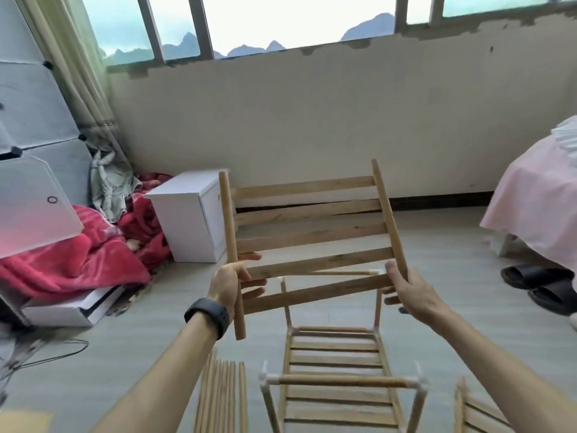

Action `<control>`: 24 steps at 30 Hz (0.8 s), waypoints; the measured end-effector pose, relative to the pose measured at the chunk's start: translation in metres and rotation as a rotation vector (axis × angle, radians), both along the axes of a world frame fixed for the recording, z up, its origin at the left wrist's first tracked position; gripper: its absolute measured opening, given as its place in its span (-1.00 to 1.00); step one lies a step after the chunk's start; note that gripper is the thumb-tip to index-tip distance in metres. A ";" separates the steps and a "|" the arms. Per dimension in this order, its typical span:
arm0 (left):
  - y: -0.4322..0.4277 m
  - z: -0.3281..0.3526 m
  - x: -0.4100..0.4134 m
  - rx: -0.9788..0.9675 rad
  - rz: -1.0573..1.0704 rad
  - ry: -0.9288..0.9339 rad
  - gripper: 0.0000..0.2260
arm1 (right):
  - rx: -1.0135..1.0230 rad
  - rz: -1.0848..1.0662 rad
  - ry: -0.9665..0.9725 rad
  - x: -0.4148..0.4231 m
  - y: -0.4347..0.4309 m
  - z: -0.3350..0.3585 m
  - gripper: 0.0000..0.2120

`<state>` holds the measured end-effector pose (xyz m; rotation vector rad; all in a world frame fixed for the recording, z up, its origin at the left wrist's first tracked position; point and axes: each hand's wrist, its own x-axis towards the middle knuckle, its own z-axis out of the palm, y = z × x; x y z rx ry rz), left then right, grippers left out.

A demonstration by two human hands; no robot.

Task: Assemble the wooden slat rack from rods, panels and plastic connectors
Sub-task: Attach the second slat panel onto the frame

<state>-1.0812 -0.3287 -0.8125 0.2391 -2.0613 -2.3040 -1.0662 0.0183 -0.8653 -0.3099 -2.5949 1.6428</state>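
Observation:
I hold a wooden slat panel [312,232] up in the air, tilted, above the half-built rack. My left hand [232,281] grips the panel's left side rod, fingers curled through the slats. My right hand [406,292] grips the lower end of its right side rod. Below stands the partly built rack [337,364]: a slatted shelf with upright rods and white plastic connectors [268,378] at its corners. A bundle of loose rods [221,398] lies on the floor at the lower left. Another slat panel [477,414] shows at the lower right edge.
A white cabinet [190,217] stands by the far wall, with red blankets [78,260] and a plastic wardrobe [34,120] to the left. A pink-covered bed [537,207] and black slippers [543,285] are at the right. Cables lie on the floor at the left.

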 end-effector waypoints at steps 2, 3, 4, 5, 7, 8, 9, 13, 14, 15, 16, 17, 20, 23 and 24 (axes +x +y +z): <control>0.004 -0.007 -0.005 -0.027 -0.033 -0.016 -0.67 | -0.130 -0.029 0.010 0.004 0.006 -0.019 -0.48; 0.006 -0.012 -0.009 -0.037 -0.058 -0.034 -0.70 | -0.145 -0.056 0.043 0.006 0.008 -0.029 -0.50; 0.009 -0.015 -0.012 -0.033 -0.088 -0.054 -0.73 | -0.146 -0.098 0.079 0.008 0.010 -0.040 -0.50; 0.012 -0.018 -0.016 -0.020 -0.122 -0.074 -0.74 | -0.147 -0.152 0.106 0.011 0.012 -0.050 -0.49; 0.014 -0.027 -0.023 0.010 -0.160 -0.115 -0.64 | -0.141 -0.234 0.121 0.016 0.016 -0.066 -0.46; 0.013 -0.035 -0.024 0.013 -0.161 -0.153 -0.61 | -0.135 -0.255 0.110 0.019 0.017 -0.073 -0.44; 0.011 -0.045 -0.023 -0.012 -0.165 -0.205 -0.62 | -0.133 -0.269 0.096 0.021 0.019 -0.080 -0.44; 0.002 -0.101 -0.004 -0.243 -0.259 -0.393 -0.65 | -0.119 -0.326 0.059 0.023 0.026 -0.104 -0.47; 0.002 -0.113 0.002 -0.260 -0.276 -0.399 -0.68 | -0.101 -0.335 0.046 0.024 0.028 -0.109 -0.48; 0.001 -0.124 0.006 -0.263 -0.282 -0.389 -0.72 | -0.086 -0.337 0.034 0.023 0.029 -0.114 -0.48; 0.001 -0.132 0.009 -0.264 -0.274 -0.371 -0.75 | -0.071 -0.334 0.020 0.023 0.030 -0.119 -0.47; 0.001 -0.137 0.011 -0.269 -0.256 -0.345 -0.78 | -0.059 -0.327 0.008 0.023 0.029 -0.123 -0.47; -0.001 -0.146 0.011 -0.278 -0.194 -0.300 -0.89 | -0.055 -0.284 -0.017 0.021 0.022 -0.133 -0.47; -0.007 -0.160 0.007 -0.185 -0.165 -0.372 -0.86 | -0.010 -0.240 -0.058 0.016 0.015 -0.141 -0.50; -0.010 -0.165 0.005 -0.142 -0.166 -0.397 -0.85 | 0.007 -0.230 -0.068 0.016 0.014 -0.143 -0.51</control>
